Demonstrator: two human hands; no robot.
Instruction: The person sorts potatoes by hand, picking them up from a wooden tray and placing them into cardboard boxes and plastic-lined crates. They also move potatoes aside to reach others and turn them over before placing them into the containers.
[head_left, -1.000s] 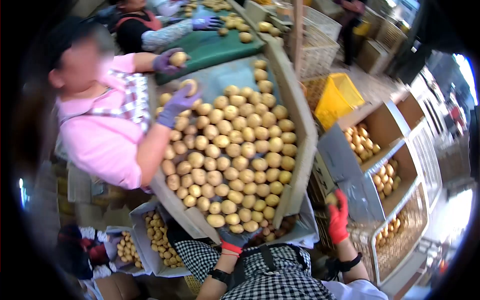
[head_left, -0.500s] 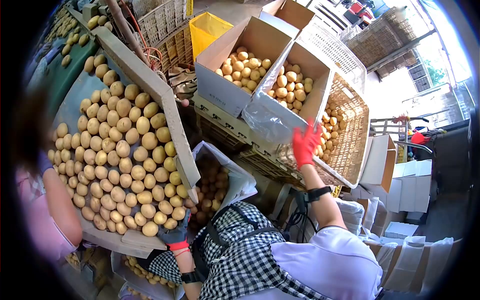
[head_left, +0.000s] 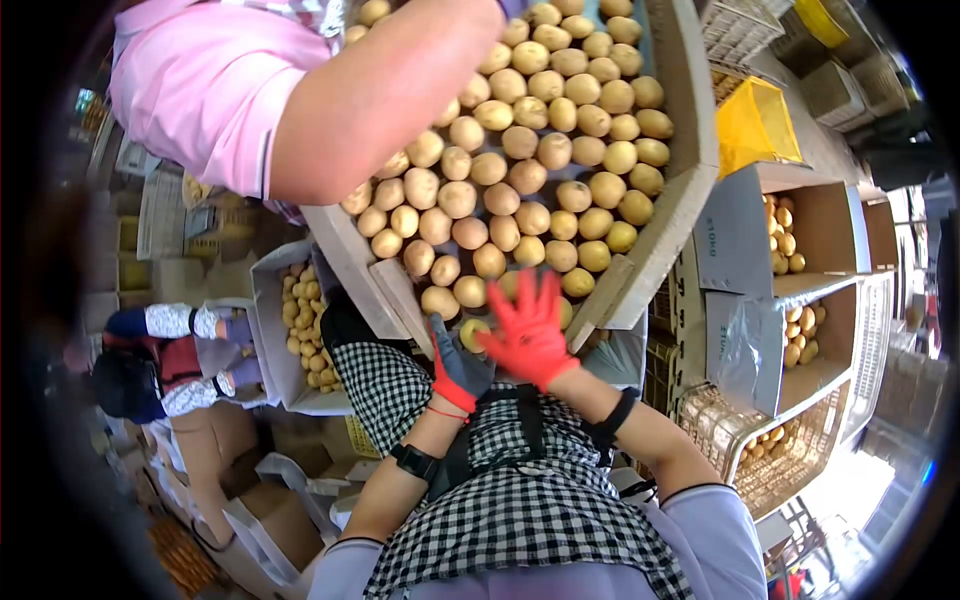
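Round yellow-brown fruits [head_left: 503,200] cover a sloping, wood-sided tray [head_left: 690,150] in front of me. My right hand [head_left: 530,325], in a red glove, lies with its fingers spread over the fruits at the tray's near mouth. Beside it on the left, my left hand [head_left: 462,365], in a red glove with a dark grey palm, is palm up with its thumb apart. One yellowish fruit [head_left: 475,335] sits between the two hands, right at the left hand's fingers. Some fruits under the right hand are partly hidden.
A person in a pink shirt [head_left: 215,90] reaches across the tray's far left. Another person [head_left: 170,365] is at a white-lined box of fruits [head_left: 300,390] on the left. To the right stand cardboard boxes [head_left: 735,240], a woven plastic basket [head_left: 710,410] and a yellow bin [head_left: 755,120].
My view has turned left, toward the tray. My right hand has moved from the boxes and basket to the tray's mouth, next to my left hand. The left hand has turned palm up.
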